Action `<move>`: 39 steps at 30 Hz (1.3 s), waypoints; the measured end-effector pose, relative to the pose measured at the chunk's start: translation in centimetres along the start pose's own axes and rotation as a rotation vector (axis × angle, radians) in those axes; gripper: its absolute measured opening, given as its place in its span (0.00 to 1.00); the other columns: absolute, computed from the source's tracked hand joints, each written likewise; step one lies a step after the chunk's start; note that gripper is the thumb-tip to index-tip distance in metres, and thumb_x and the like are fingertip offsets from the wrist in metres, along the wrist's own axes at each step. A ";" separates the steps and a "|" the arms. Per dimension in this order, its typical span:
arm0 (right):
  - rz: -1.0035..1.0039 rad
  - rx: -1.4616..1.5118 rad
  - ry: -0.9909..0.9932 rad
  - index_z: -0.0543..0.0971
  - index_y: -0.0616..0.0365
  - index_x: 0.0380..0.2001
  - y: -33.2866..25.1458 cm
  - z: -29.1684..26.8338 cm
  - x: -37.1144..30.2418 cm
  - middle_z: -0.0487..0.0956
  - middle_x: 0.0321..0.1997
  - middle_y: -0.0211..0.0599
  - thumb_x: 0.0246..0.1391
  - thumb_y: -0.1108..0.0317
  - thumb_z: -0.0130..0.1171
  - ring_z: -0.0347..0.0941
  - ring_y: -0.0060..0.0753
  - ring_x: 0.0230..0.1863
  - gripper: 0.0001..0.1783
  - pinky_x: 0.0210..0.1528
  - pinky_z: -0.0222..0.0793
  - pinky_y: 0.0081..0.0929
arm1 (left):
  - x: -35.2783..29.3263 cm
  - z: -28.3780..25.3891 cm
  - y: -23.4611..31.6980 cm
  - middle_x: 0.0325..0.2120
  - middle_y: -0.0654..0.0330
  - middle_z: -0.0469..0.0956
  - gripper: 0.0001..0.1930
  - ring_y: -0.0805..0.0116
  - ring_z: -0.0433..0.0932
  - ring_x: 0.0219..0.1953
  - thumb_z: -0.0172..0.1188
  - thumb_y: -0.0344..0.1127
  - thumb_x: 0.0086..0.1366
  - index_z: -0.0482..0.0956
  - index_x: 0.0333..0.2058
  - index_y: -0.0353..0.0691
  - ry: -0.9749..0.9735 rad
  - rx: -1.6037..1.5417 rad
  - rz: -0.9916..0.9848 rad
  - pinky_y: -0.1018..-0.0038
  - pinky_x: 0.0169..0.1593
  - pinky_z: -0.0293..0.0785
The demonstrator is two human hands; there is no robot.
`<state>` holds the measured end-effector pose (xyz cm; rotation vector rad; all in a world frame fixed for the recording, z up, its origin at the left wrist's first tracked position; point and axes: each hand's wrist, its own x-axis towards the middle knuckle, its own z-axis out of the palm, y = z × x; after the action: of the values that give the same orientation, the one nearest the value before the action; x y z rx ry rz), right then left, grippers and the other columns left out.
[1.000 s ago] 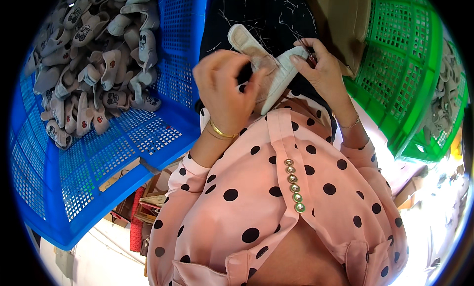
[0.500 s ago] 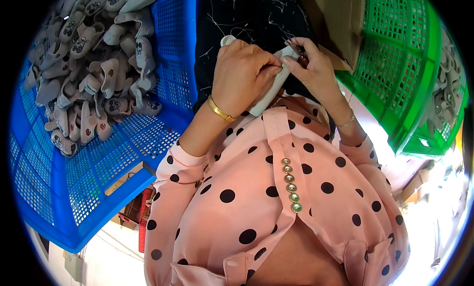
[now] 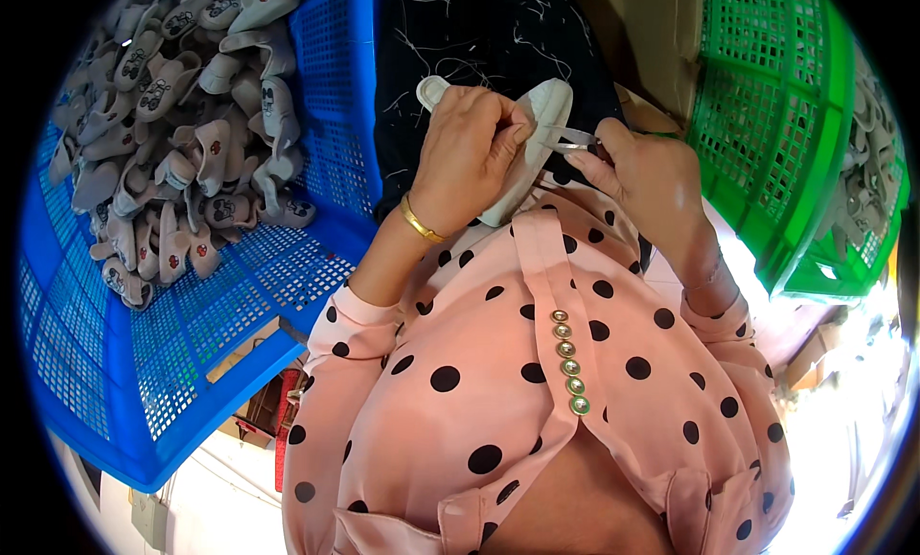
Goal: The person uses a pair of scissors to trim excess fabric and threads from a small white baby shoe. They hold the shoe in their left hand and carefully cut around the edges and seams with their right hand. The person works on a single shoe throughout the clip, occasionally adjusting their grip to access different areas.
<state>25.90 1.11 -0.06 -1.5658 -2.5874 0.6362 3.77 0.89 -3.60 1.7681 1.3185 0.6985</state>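
Note:
Across my lap lies a white shoe [image 3: 551, 103], its rounded end showing beyond my fingers. My left hand [image 3: 467, 152] is closed on it, with thumb and forefinger pinched together at its edge; whether a thread is between them is too small to see. From my closed right hand [image 3: 656, 176], a pair of thread snips [image 3: 572, 140] points left, its two metal blades apart and their tips at the shoe's side. A small pale rounded piece [image 3: 431, 92] sticks out past the left knuckles; I cannot tell whether it belongs to the same shoe.
At the left a blue plastic basket [image 3: 335, 104] holds a heap of pale grey shoes [image 3: 168, 85] with printed pictures. A green crate [image 3: 757, 124] with more shoes stands at the right, beside a cardboard box [image 3: 661, 28]. Loose threads lie on the dark cloth [image 3: 460, 28] over my lap.
My right hand has moved right and down, away from the left fingers, and the snips now point at the shoe with blades apart. More of the shoe's rounded end shows.

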 end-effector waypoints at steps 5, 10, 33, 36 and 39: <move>-0.038 -0.107 -0.030 0.70 0.53 0.19 -0.7 -0.4 0.7 0.68 0.08 0.35 0.56 0.46 0.57 0.69 0.37 0.12 0.24 0.13 0.60 0.31 | -1.2 0.3 0.2 0.34 0.54 0.76 0.06 0.53 0.72 0.40 0.58 0.30 0.62 0.74 0.35 0.35 0.077 -0.044 -0.095 0.64 0.45 0.68; -0.060 -0.178 -0.057 0.71 0.54 0.19 -1.1 -1.3 1.2 0.69 0.08 0.35 0.57 0.46 0.56 0.70 0.37 0.12 0.24 0.13 0.60 0.30 | -1.3 -0.2 0.7 0.35 0.54 0.77 0.08 0.55 0.73 0.41 0.60 0.31 0.61 0.77 0.38 0.36 0.095 -0.077 -0.095 0.66 0.46 0.69; -0.180 -0.104 -0.065 0.74 0.59 0.20 -1.1 -1.6 3.0 0.70 0.10 0.39 0.57 0.48 0.56 0.72 0.40 0.15 0.24 0.16 0.61 0.31 | -1.9 1.7 -0.5 0.33 0.55 0.73 0.07 0.53 0.70 0.39 0.63 0.30 0.58 0.74 0.32 0.36 0.242 0.066 0.022 0.64 0.45 0.69; -0.221 -0.083 -0.040 0.74 0.58 0.20 -1.0 -1.6 3.3 0.70 0.10 0.39 0.55 0.48 0.57 0.72 0.40 0.15 0.24 0.17 0.62 0.30 | -2.0 1.7 -0.4 0.33 0.54 0.73 0.07 0.53 0.70 0.40 0.63 0.29 0.58 0.74 0.32 0.36 0.252 0.092 0.018 0.64 0.45 0.69; -0.262 -0.099 -0.017 0.73 0.58 0.19 -0.9 -1.5 3.5 0.69 0.10 0.39 0.54 0.49 0.57 0.72 0.39 0.15 0.23 0.17 0.63 0.30 | -2.1 1.8 -0.5 0.33 0.54 0.73 0.07 0.53 0.70 0.40 0.64 0.29 0.57 0.74 0.32 0.36 0.253 0.115 0.035 0.64 0.45 0.69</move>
<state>23.78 4.21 1.09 -1.2158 -2.8080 0.5076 4.35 -1.51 -4.87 1.8428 1.5257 0.9056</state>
